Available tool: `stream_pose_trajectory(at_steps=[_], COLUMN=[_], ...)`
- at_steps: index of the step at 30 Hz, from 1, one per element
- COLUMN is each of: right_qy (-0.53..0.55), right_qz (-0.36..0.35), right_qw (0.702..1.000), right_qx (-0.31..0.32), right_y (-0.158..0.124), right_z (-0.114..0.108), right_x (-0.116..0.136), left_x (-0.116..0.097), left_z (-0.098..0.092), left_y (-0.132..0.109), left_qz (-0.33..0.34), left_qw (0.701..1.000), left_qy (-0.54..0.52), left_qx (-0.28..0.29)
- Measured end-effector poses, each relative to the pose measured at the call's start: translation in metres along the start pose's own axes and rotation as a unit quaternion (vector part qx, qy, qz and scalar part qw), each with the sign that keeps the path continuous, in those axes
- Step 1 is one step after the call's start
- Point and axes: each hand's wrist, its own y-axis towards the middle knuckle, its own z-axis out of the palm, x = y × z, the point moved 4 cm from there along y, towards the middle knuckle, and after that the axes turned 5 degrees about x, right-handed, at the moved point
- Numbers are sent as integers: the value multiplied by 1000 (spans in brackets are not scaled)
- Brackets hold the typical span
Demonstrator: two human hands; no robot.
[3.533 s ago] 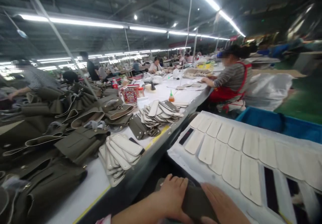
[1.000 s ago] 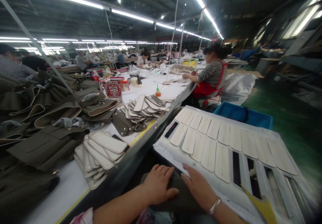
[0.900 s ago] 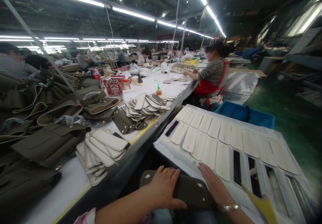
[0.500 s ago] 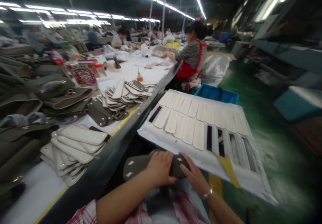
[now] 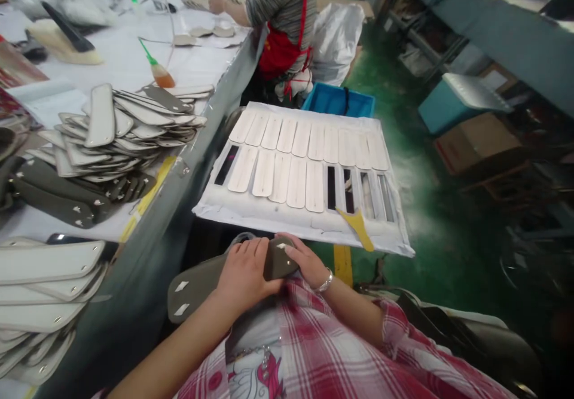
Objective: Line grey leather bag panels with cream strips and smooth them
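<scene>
Two-handed hold on a dark panel (image 5: 200, 279). The panel lies aslant in front of the plaid shirt (image 5: 323, 339), between the surface (image 5: 201, 64) at left and the white-covered board (image 5: 258, 210) bearing rows of pale strips (image 5: 296, 182). The left grip (image 5: 244, 267) is closed over the panel's middle, fingers across the far edge; the right grip (image 5: 309, 261) is closed on its right end, thumb on the upper face beside a white mark (image 5: 283, 246). About a second ago the right fingers stood straight at that end; now they bend about it, and the view has tipped downward. The change suggests a steadier hold at two places. The strips keep their earlier arrangement, so handling appears confined to the panel.
</scene>
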Motion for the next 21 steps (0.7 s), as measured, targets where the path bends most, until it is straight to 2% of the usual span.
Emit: stream_pose_trajectory(at_steps=[8, 21], right_qy=[5, 99], right_qz=[-58, -33], right_qw=[997, 989], right_qx=[52, 104], right_y=[4, 7], right_z=[-3, -10], right_x=[-2, -8], left_x=[-6, -11], left_z=[4, 2], left_y=[9, 11], left_qz=[13, 14], left_qw=[1000, 1000], left_qy=[-22, -8], left_qx=[-6, -6])
